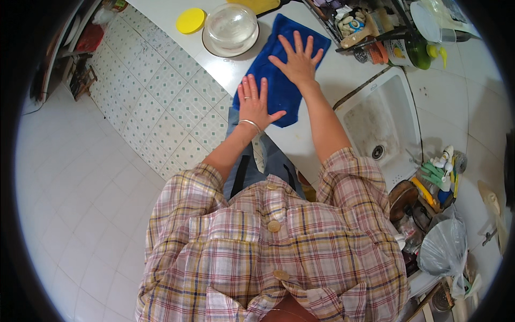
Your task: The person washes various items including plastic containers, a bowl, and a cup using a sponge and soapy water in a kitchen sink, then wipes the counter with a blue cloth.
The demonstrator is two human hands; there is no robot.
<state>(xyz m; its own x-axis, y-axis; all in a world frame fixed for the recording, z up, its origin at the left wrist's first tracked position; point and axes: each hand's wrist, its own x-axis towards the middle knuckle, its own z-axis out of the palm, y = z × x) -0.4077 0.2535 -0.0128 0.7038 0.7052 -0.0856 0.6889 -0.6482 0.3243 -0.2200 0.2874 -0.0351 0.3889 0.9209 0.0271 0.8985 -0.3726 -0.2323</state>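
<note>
A blue cloth (276,70) lies spread out on the white countertop (308,129). My left hand (256,104) rests flat on its near left part, fingers stretched out and thumb pointing right. Farther off and to the right, my right hand (298,60) presses on the cloth with its fingers spread wide. Neither hand grips anything. Just beyond the cloth on the left, a clear glass bowl (232,24) stands on a pale plate with a dark rim (236,52). A round yellow lid (191,20) is beside them.
To the right is a white sink (383,115) with a dark drain. A rack (354,24) full of small items and a green pump bottle (418,51) stand behind it. Brushes, a pan and a plastic-wrapped bowl (442,247) crowd the near right. Tiled floor (177,96) lies left.
</note>
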